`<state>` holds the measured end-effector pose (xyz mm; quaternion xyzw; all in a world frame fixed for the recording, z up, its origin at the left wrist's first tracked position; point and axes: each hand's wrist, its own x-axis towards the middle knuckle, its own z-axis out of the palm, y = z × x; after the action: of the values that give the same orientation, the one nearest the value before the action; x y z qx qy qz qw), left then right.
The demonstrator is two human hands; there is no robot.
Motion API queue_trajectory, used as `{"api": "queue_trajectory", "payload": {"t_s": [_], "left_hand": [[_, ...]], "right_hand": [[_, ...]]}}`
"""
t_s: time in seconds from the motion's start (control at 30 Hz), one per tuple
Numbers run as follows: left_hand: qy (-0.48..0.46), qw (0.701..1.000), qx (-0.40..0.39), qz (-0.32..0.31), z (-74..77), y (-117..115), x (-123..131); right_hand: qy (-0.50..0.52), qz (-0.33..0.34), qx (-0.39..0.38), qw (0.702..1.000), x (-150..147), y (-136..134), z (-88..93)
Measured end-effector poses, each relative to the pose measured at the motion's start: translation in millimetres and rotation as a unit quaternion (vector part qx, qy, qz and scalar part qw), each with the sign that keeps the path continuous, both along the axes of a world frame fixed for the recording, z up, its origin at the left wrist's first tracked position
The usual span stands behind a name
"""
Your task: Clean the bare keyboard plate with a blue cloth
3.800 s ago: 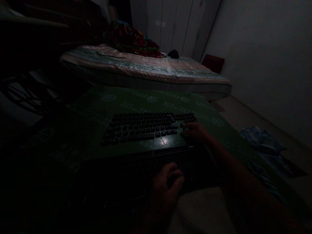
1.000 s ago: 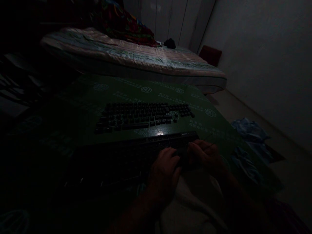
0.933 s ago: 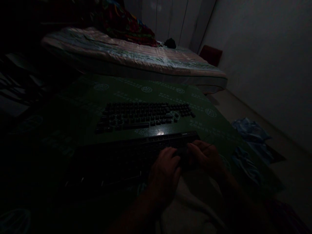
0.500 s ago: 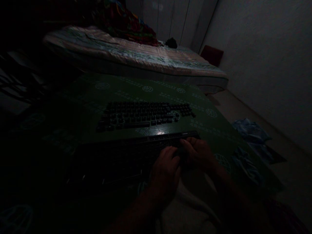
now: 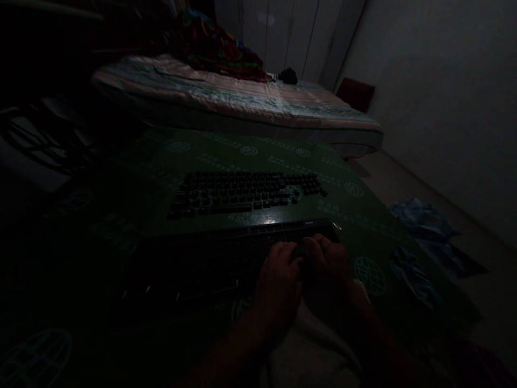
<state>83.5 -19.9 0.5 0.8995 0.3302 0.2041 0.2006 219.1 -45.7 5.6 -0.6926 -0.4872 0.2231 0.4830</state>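
A black keyboard base lies on the green table in front of me. My left hand is over its right part, fingers curled together around something small and dark. Close against it is my right hand, fingers bent and pressed together above the keyboard's right end. A dark shape shows between the two hands; the dim light hides what it is. Beyond the keyboard, loose black keycaps are laid out in rows like a keyboard layout.
The green table cover bears white globe prints. A crumpled blue cloth lies at its right side, more cloth on the floor. A bed with a red patterned blanket stands behind. Dark metal bars are at left.
The view has shifted slightly, so the scene sits a little lower and further right. My right hand's fingers have drawn in closer to my left hand.
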Motion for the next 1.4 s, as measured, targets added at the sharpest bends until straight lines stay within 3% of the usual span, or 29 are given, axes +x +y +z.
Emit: {"api": "queue_trajectory", "payload": {"t_s": [0.27, 0.43, 0.87, 1.17, 1.4], "left_hand": [[0.012, 1.0, -0.025, 0.013, 4.3, -1.6, 1.9], [0.011, 0.999, -0.037, 0.025, 6.2, -2.9, 2.7], [0.011, 0.999, -0.015, 0.035, 2.3, -3.6, 5.2], [-0.02, 0.999, -0.031, 0.035, 1.8, -2.9, 5.9], [-0.004, 0.999, -0.027, 0.038, 3.9, -3.9, 6.6]], "right_hand": [[0.079, 0.009, -0.019, 0.997, 3.0, 1.1, 2.9], [0.137, -0.026, -0.021, 0.99, 4.1, -0.6, 2.5], [0.122, -0.098, 0.012, 0.988, -3.7, -1.5, 4.7], [0.143, -0.096, 0.009, 0.985, -0.6, -5.3, 1.6], [0.156, -0.135, 0.024, 0.978, 1.5, -4.3, 5.3]]}}
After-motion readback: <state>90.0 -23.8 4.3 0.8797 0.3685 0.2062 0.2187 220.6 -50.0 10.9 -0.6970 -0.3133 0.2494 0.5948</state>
